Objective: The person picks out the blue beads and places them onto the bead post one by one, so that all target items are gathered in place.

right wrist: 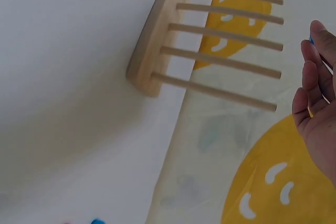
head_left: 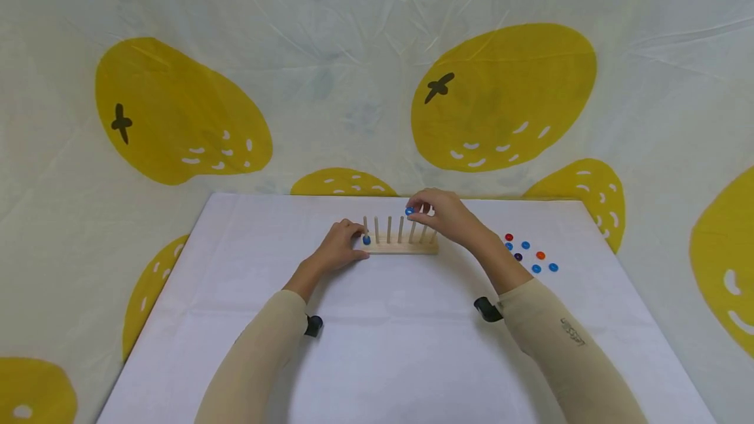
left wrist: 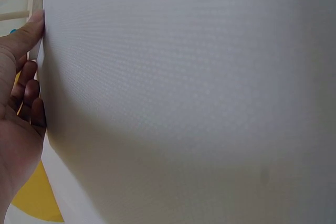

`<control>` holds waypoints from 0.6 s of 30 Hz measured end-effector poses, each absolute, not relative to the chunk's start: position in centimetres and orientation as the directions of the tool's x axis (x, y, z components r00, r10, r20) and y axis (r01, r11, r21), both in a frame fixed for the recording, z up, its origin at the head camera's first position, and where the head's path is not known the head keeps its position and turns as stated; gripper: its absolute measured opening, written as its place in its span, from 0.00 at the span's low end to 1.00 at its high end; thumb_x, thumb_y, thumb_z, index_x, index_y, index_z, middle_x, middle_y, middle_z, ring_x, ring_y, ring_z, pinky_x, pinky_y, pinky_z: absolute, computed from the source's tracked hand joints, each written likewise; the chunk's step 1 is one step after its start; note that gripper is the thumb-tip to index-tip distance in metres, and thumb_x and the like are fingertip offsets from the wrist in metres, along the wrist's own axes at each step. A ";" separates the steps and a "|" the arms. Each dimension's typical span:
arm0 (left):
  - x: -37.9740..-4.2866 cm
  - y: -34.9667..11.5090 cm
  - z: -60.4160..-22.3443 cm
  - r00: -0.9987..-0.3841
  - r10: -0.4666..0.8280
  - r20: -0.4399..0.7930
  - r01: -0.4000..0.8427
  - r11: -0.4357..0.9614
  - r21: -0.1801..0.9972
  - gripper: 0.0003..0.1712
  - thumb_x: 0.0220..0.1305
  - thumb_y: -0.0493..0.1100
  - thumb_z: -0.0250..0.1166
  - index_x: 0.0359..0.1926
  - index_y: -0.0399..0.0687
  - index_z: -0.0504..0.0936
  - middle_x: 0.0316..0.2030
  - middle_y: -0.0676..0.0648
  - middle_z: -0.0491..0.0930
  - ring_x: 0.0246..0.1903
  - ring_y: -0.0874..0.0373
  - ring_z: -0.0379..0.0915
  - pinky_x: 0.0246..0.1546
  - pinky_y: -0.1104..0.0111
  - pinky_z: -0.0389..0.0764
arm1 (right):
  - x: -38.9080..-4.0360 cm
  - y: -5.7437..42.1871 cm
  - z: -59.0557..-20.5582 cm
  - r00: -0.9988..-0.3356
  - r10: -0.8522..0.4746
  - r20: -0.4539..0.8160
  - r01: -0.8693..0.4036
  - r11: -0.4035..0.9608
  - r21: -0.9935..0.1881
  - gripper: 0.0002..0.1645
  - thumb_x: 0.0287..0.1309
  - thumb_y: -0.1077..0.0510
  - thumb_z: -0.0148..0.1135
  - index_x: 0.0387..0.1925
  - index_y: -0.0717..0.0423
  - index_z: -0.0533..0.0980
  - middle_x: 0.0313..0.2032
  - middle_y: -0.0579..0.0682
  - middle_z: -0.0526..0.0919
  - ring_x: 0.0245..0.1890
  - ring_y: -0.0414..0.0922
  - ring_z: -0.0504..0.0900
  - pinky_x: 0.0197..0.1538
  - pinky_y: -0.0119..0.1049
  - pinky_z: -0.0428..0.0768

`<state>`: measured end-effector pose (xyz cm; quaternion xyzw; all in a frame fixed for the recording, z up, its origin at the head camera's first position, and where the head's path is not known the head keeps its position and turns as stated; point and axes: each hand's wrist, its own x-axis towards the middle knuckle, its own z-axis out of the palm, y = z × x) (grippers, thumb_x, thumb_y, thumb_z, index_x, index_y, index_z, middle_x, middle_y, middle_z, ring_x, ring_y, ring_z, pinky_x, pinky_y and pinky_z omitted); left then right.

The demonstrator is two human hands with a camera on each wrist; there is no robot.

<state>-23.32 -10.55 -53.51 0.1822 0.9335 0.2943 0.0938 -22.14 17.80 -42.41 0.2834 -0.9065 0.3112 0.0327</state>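
A wooden peg rack (head_left: pixel 403 249) with a row of upright pegs stands near the far edge of the table. My left hand (head_left: pixel 338 246) grips its left end, thumb on the front edge; the left wrist view shows that thumb (left wrist: pixel 27 36) against the wood. One blue ring (head_left: pixel 367 241) sits low on the leftmost peg. Above the right half of the rack, my right hand (head_left: pixel 444 214) pinches another blue ring (head_left: pixel 410 211) between thumb and fingertips, near the peg tops. In the right wrist view only a sliver of this ring (right wrist: pixel 312 40) shows, beside the peg ends.
Loose rings lie to the right of the rack: a red one (head_left: pixel 509 237), an orange one (head_left: pixel 540 255), a dark purple one (head_left: pixel 518 256) and several blue ones (head_left: pixel 536 268). The white table (head_left: pixel 389 358) ends behind the rack at a patterned cloth (head_left: pixel 353 97).
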 end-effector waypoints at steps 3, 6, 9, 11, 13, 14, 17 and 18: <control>-23.3 -10.6 -53.4 -0.916 0.395 -0.071 0.283 0.763 0.581 0.35 0.56 0.47 0.80 0.63 0.43 0.79 0.55 0.43 0.76 0.58 0.48 0.69 0.66 0.57 0.73 | -22.6 16.6 -42.3 -0.828 -0.510 0.232 -0.544 0.634 -0.549 0.12 0.62 0.57 0.73 0.46 0.55 0.84 0.41 0.49 0.87 0.41 0.46 0.82 0.49 0.48 0.83; -23.4 -10.6 -53.6 -0.914 0.397 -0.078 0.285 0.768 0.574 0.35 0.57 0.48 0.80 0.63 0.44 0.79 0.56 0.44 0.76 0.58 0.48 0.69 0.66 0.57 0.73 | -23.1 15.6 -42.4 -0.812 -0.535 0.233 -0.562 0.609 -0.559 0.12 0.63 0.58 0.73 0.46 0.57 0.84 0.42 0.51 0.87 0.42 0.48 0.83 0.50 0.50 0.84; -23.4 -10.7 -53.7 -0.914 0.398 -0.081 0.285 0.770 0.570 0.35 0.57 0.49 0.80 0.63 0.44 0.79 0.56 0.44 0.76 0.58 0.48 0.69 0.66 0.57 0.72 | -23.5 14.6 -42.7 -0.795 -0.556 0.241 -0.582 0.590 -0.559 0.12 0.62 0.59 0.72 0.46 0.58 0.84 0.42 0.52 0.87 0.42 0.48 0.83 0.51 0.50 0.84; -23.5 -10.7 -53.7 -0.912 0.401 -0.083 0.287 0.770 0.569 0.35 0.58 0.49 0.79 0.64 0.44 0.79 0.56 0.44 0.76 0.58 0.48 0.69 0.66 0.57 0.72 | -23.7 14.0 -42.9 -0.788 -0.564 0.246 -0.591 0.583 -0.558 0.12 0.62 0.60 0.72 0.47 0.58 0.84 0.42 0.52 0.88 0.42 0.49 0.84 0.51 0.49 0.84; -23.5 -10.7 -53.7 -0.911 0.405 -0.079 0.291 0.767 0.571 0.35 0.58 0.50 0.79 0.64 0.44 0.79 0.56 0.44 0.76 0.58 0.48 0.69 0.66 0.57 0.72 | -23.9 13.4 -43.1 -0.785 -0.569 0.245 -0.593 0.577 -0.561 0.12 0.63 0.60 0.72 0.47 0.58 0.84 0.42 0.51 0.88 0.43 0.48 0.84 0.51 0.49 0.84; -23.5 -10.8 -53.7 -0.911 0.405 -0.078 0.293 0.767 0.571 0.35 0.58 0.50 0.79 0.64 0.44 0.79 0.56 0.44 0.76 0.58 0.48 0.69 0.66 0.57 0.72 | -24.0 13.1 -43.2 -0.785 -0.570 0.243 -0.592 0.573 -0.567 0.12 0.63 0.60 0.72 0.47 0.58 0.84 0.42 0.51 0.88 0.42 0.48 0.84 0.51 0.50 0.84; -23.7 -10.8 -53.7 -0.910 0.408 -0.076 0.296 0.766 0.570 0.35 0.58 0.50 0.79 0.64 0.44 0.79 0.56 0.44 0.76 0.57 0.48 0.69 0.66 0.57 0.72 | -24.2 12.1 -43.1 -0.792 -0.569 0.223 -0.576 0.576 -0.580 0.11 0.63 0.59 0.72 0.46 0.58 0.84 0.42 0.50 0.88 0.43 0.48 0.84 0.52 0.49 0.84; -23.7 -10.7 -53.7 -0.910 0.407 -0.077 0.295 0.766 0.571 0.35 0.58 0.50 0.79 0.64 0.44 0.79 0.55 0.44 0.76 0.57 0.48 0.69 0.66 0.57 0.72 | -24.3 11.8 -43.2 -0.796 -0.567 0.214 -0.570 0.581 -0.581 0.11 0.63 0.59 0.72 0.46 0.57 0.84 0.42 0.50 0.88 0.43 0.47 0.84 0.52 0.48 0.84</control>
